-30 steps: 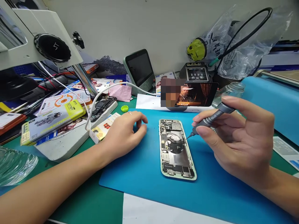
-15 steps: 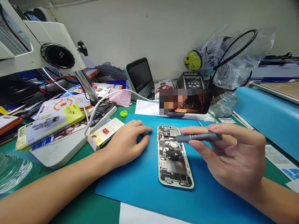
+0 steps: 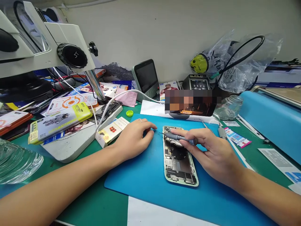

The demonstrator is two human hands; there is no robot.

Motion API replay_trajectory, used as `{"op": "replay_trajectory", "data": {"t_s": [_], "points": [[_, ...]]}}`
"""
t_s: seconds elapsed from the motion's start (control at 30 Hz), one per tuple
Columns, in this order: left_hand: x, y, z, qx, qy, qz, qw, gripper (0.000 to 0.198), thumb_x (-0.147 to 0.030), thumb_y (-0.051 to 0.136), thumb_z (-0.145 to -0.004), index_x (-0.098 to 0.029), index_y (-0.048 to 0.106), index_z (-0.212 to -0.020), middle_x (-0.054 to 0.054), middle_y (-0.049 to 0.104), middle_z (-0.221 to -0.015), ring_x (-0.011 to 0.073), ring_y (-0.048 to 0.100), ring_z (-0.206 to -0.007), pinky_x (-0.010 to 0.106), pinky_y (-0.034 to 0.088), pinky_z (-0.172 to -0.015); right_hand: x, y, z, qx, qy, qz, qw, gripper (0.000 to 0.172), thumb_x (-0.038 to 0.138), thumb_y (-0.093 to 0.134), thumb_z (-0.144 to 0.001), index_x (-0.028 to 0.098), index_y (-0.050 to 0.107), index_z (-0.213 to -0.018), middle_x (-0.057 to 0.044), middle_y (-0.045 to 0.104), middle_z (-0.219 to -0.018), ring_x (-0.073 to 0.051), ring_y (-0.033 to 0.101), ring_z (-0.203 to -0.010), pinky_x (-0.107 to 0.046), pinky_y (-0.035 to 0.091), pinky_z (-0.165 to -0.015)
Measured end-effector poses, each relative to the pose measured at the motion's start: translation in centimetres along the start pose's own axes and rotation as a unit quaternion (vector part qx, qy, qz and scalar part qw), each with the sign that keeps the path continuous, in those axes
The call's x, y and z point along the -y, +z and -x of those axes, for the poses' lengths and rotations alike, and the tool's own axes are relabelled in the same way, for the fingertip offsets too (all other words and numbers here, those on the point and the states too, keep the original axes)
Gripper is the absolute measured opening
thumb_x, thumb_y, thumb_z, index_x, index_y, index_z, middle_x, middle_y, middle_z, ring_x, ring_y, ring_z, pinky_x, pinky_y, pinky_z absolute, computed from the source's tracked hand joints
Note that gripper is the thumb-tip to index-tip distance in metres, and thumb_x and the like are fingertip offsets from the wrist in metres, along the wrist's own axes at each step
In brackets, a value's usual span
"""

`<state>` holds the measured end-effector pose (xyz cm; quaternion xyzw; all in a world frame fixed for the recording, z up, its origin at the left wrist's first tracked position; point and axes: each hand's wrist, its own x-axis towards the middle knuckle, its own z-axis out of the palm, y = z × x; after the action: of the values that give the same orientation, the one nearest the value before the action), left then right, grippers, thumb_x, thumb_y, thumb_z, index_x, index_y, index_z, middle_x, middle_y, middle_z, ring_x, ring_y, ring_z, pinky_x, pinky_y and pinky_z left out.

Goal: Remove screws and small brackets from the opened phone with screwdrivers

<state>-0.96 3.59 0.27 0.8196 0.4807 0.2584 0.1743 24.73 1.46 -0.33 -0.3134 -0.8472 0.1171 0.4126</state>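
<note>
Blue mat point(image 3: 145, 175) bears a coverless, green-rimmed phone point(image 3: 181, 165), right grip point(image 3: 213, 153) pinching a screwdriver point(image 3: 180, 137), left grip point(image 3: 133, 139) loose, empty.

Grey screwdriver point(image 3: 181, 138), mint-rimmed phone point(image 3: 178, 165), bright blue mat point(image 3: 141, 175), green surface point(image 3: 94, 201).
The phone's inside is a patchwork of black, silver and dark grey. On the left, a flat box point(image 3: 61, 121) pairs grey with vivid yellow, a white packet point(image 3: 72, 102) bears an orange ring pattern, and a small white carton point(image 3: 113, 129) shows red and gold print; beyond them sit a lime-green cap point(image 3: 129, 113) and pink paper point(image 3: 127, 96). The far-left stand point(image 3: 54, 34) is off-white with a black knob point(image 3: 72, 55). On the right lie a sky-blue case point(image 3: 270, 116) and a blue-and-white label point(image 3: 237, 137) edged in magenta.
</note>
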Motion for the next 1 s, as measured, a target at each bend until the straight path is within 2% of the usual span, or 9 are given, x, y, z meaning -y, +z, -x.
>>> {"op": "replay_trajectory", "data": {"t_s": [0.33, 0.43, 0.5, 0.6, 0.73, 0.87, 1.0], "points": [[0.6, 0.4, 0.0, -0.017, 0.025, -0.008, 0.999, 0.024, -0.016, 0.055, -0.100, -0.019, 0.076, -0.110, 0.002, 0.074, -0.094, 0.0212, 0.066, -0.087, 0.036, 0.049, -0.077, -0.3, 0.1, 0.1, 0.002, 0.005, 0.008, 1.000, 0.013, 0.019, 0.064, -0.104, 0.029, 0.060, -0.110, -0.002, 0.084, -0.122, -0.024, 0.082, -0.111, -0.029, 0.073, -0.084], [0.8, 0.6, 0.2, -0.034, 0.063, -0.014, 0.997, 0.022, -0.023, 0.065, -0.098, -0.018, 0.077, -0.116, 0.004, 0.072, -0.095, 0.0231, 0.065, -0.090, 0.038, 0.051, -0.079, -0.2, -0.1, 0.3, -0.009, -0.006, 0.012, 1.000, 0.015, 0.016, 0.064, -0.103, 0.028, 0.060, -0.110, -0.003, 0.084, -0.121, -0.022, 0.081, -0.114, -0.026, 0.071, -0.091], [0.7, 0.8, 0.4, -0.045, 0.108, -0.020, 0.993, 0.030, -0.029, 0.071, -0.096, -0.018, 0.075, -0.124, 0.007, 0.071, -0.105, 0.0255, 0.064, -0.097, 0.041, 0.051, -0.084, 0.0, -0.2, 0.4, -0.017, -0.028, 0.016, 0.999, 0.018, 0.013, 0.064, -0.102, 0.027, 0.060, -0.112, -0.004, 0.084, -0.122, -0.022, 0.080, -0.116, -0.026, 0.069, -0.095], [0.0, 1.0, 0.7, -0.070, 0.180, -0.029, 0.981, 0.034, -0.032, 0.072, -0.098, -0.019, 0.074, -0.129, 0.010, 0.069, -0.114, 0.0266, 0.060, -0.100, 0.043, 0.050, -0.085, 0.5, -0.4, 0.4, -0.014, -0.081, 0.010, 0.997, 0.026, 0.008, 0.065, -0.100, 0.025, 0.061, -0.118, -0.007, 0.084, -0.124, -0.021, 0.081, -0.115, -0.025, 0.069, -0.094], [-1.1, 1.3, 1.0, -0.109, 0.240, -0.030, 0.964, 0.017, -0.025, 0.066, -0.103, -0.019, 0.077, -0.114, 0.006, 0.071, -0.107, 0.0226, 0.056, -0.095, 0.040, 0.045, -0.082, 1.3, -0.6, 0.5, -0.013, -0.144, 0.005, 0.990, 0.038, -0.001, 0.065, -0.097, 0.021, 0.060, -0.128, -0.012, 0.082, -0.126, -0.020, 0.079, -0.120, -0.026, 0.066, -0.101], [-2.2, 1.3, 1.4, -0.141, 0.261, -0.005, 0.955, 0.014, -0.021, 0.068, -0.102, -0.019, 0.076, -0.114, 0.003, 0.071, -0.100, 0.0182, 0.054, -0.091, 0.036, 0.045, -0.082, 1.8, -0.8, 0.6, -0.014, -0.142, -0.030, 0.989, 0.056, -0.004, 0.063, -0.097, 0.021, 0.052, -0.146, -0.013, 0.080, -0.129, -0.020, 0.076, -0.125, -0.031, 0.066, -0.105], [-3.0, 1.4, 1.9, -0.173, 0.259, 0.032, 0.950, 0.013, -0.016, 0.069, -0.100, -0.015, 0.076, -0.111, 0.003, 0.070, -0.097, 0.0161, 0.055, -0.091, 0.033, 0.048, -0.084, 2.0, -0.6, 0.7, -0.011, -0.142, -0.034, 0.989, 0.073, 0.000, 0.066, -0.097, 0.023, 0.041, -0.161, -0.014, 0.076, -0.138, -0.022, 0.074, -0.129, -0.036, 0.065, -0.108]]}}
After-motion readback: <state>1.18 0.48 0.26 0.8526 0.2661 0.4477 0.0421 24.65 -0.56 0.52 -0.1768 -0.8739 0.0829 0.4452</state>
